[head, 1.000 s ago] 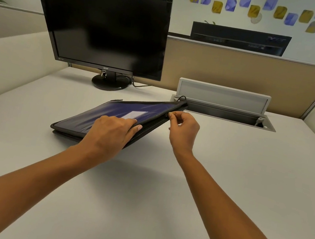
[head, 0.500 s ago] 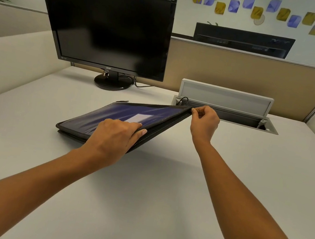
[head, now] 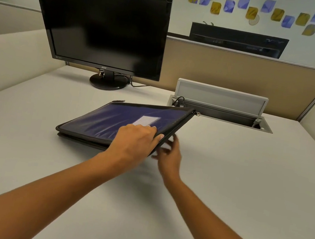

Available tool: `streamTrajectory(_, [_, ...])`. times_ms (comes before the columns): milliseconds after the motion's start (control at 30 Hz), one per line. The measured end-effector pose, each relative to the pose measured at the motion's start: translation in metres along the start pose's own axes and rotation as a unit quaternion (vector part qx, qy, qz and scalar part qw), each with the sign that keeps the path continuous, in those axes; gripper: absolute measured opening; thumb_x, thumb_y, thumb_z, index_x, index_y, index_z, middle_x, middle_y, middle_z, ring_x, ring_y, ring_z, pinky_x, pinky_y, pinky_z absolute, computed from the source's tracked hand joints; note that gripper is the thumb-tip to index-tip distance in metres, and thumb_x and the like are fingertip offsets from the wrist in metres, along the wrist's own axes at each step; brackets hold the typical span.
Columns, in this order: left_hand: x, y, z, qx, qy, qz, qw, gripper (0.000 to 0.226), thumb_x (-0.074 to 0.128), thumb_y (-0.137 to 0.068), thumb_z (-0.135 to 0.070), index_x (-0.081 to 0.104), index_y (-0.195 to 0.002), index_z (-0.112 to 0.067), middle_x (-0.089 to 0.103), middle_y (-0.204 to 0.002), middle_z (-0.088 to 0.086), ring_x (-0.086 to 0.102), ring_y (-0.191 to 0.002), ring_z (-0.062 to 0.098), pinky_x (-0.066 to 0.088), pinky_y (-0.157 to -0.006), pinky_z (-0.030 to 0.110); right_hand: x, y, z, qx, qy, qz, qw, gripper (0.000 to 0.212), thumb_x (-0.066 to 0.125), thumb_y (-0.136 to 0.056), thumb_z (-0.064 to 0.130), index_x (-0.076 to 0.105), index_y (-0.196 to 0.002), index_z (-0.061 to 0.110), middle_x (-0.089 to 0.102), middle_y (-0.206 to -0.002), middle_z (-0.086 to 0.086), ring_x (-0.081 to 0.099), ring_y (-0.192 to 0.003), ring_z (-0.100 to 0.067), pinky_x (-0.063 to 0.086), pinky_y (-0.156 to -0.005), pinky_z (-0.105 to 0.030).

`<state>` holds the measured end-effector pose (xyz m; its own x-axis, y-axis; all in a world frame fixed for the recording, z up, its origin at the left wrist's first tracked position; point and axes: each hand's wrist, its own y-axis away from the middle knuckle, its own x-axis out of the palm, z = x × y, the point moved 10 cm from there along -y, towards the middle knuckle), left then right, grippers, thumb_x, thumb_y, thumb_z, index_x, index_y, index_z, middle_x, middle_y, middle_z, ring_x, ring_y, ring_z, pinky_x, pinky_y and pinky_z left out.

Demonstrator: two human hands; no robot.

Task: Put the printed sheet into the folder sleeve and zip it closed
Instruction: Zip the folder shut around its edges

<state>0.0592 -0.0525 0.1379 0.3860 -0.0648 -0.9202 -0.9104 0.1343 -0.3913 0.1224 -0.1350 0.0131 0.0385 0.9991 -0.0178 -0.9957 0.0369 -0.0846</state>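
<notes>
A folder [head: 111, 120] lies on the desk [head: 225, 180] beneath the left hand [head: 134, 142], with the right hand [head: 170, 154] just beside its raised right edge. Beyond the hands, a monitor [head: 104, 29] stands left and a cable hatch [head: 219, 108] right.

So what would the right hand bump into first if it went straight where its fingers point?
Probably the raised zipper edge of the folder, just ahead of the right hand; blur makes depth unsure.

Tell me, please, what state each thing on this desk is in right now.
folder sleeve: right edge zipped and raised.
zipper pull: at far corner, untouched.
left hand: grips the sleeve's near edge.
right hand: blurred, grip unclear.
monitor: screen dark.
cable box lid: open, upright.
</notes>
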Motion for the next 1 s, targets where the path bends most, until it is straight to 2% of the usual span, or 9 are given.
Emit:
streamTrajectory(67, [0.014, -0.004, -0.011, -0.011, -0.016, 0.038, 0.999, 0.042, 0.025, -0.100, -0.040, 0.054, -0.117, -0.014, 0.066, -0.107, 0.006, 0.062, -0.097, 0.025, 0.046, -0.083, 0.034, 0.024, 0.028, 0.001, -0.019, -0.002, 0.072, 0.997, 0.062, 0.064, -0.079, 0.009, 0.034, -0.133, 0.018, 0.057, -0.115, 0.000, 0.063, -0.079, 0.001, 0.054, -0.068, -0.016])
streamTrajectory(133, [0.030, -0.007, -0.021, -0.020, -0.019, 0.062, 0.998, 0.040, 0.027, -0.101, -0.038, 0.054, -0.115, -0.011, 0.064, -0.109, 0.008, 0.062, -0.099, 0.026, 0.047, -0.085, 0.036, 0.043, 0.050, -0.001, -0.009, -0.001, 0.131, 0.991, 0.048, 0.060, -0.083, 0.021, 0.038, -0.125, 0.019, 0.055, -0.111, 0.005, 0.057, -0.089, 0.003, 0.047, -0.074, -0.009])
streamTrajectory(233, [0.049, -0.010, -0.040, 0.001, -0.024, 0.090, 0.996, 0.039, 0.030, -0.101, -0.034, 0.054, -0.115, -0.007, 0.063, -0.110, 0.011, 0.062, -0.096, 0.026, 0.048, -0.082, 0.034, 0.054, 0.067, -0.016, 0.054, -0.023, 0.152, 0.987, 0.027, 0.057, -0.090, 0.024, 0.046, -0.114, 0.024, 0.058, -0.103, 0.006, 0.054, -0.086, -0.001, 0.046, -0.064, -0.006])
streamTrajectory(367, [0.064, -0.011, -0.050, 0.014, 0.023, 0.131, 0.991, 0.035, 0.039, -0.097, -0.033, 0.060, -0.104, -0.006, 0.056, -0.087, 0.009, 0.049, -0.074, 0.019, 0.037, -0.066, 0.028, 0.044, 0.067, -0.046, 0.147, -0.098, 0.113, 0.978, 0.026, 0.029, -0.100, 0.027, 0.044, -0.120, 0.020, 0.056, -0.101, 0.004, 0.051, -0.090, -0.007, 0.043, -0.070, -0.010])
streamTrajectory(433, [0.069, -0.012, -0.050, 0.007, 0.074, 0.156, 0.985, 0.039, 0.044, -0.094, -0.041, 0.062, -0.102, -0.007, 0.055, -0.085, 0.007, 0.051, -0.076, 0.019, 0.038, -0.065, 0.028, 0.039, 0.066, -0.060, 0.217, -0.193, 0.062, 0.955, 0.030, 0.034, -0.099, 0.015, 0.043, -0.126, 0.007, 0.052, -0.104, -0.003, 0.052, -0.092, -0.012, 0.044, -0.065, -0.007])
streamTrajectory(500, [0.076, -0.010, -0.043, -0.019, 0.161, 0.190, 0.968, 0.044, 0.044, -0.093, -0.046, 0.060, -0.114, -0.010, 0.063, -0.102, 0.009, 0.059, -0.092, 0.021, 0.046, -0.078, 0.029, 0.030, 0.057, -0.051, 0.183, -0.254, 0.030, 0.949, 0.032, 0.042, -0.095, 0.008, 0.046, -0.126, 0.003, 0.057, -0.103, -0.005, 0.059, -0.099, -0.022, 0.049, -0.066, -0.013])
streamTrajectory(633, [0.078, -0.014, -0.002, -0.076, 0.236, 0.189, 0.950, 0.045, 0.044, -0.095, -0.041, 0.053, -0.129, -0.014, 0.059, -0.128, 0.006, 0.056, -0.116, 0.020, 0.043, -0.095, 0.030, -0.001, 0.039, -0.043, 0.155, -0.373, -0.030, 0.914, 0.032, 0.043, -0.094, 0.019, 0.049, -0.126, 0.016, 0.063, -0.114, -0.007, 0.061, -0.104, -0.021, 0.053, -0.081, -0.034])
streamTrajectory(833, [0.086, -0.030, 0.079, -0.178, 0.265, 0.172, 0.932, 0.043, 0.051, -0.094, -0.034, 0.055, -0.128, -0.010, 0.055, -0.135, 0.007, 0.052, -0.123, 0.022, 0.039, -0.100, 0.031, -0.073, 0.010, -0.066, 0.187, -0.347, -0.164, 0.904, 0.042, 0.043, -0.094, 0.037, 0.047, -0.129, 0.014, 0.061, -0.108, -0.005, 0.059, -0.092, -0.021, 0.049, -0.076, -0.036])
streamTrajectory(1000, [0.109, -0.033, 0.110, -0.228, 0.247, 0.199, 0.920, 0.048, 0.056, -0.091, -0.033, 0.051, -0.131, -0.006, 0.053, -0.136, 0.013, 0.050, -0.124, 0.029, 0.038, -0.103, 0.035, -0.117, -0.020, -0.054, 0.179, -0.267, -0.215, 0.922, 0.045, 0.039, -0.095, 0.041, 0.051, -0.122, 0.008, 0.062, -0.102, -0.006, 0.059, -0.090, -0.024, 0.049, -0.077, -0.036])
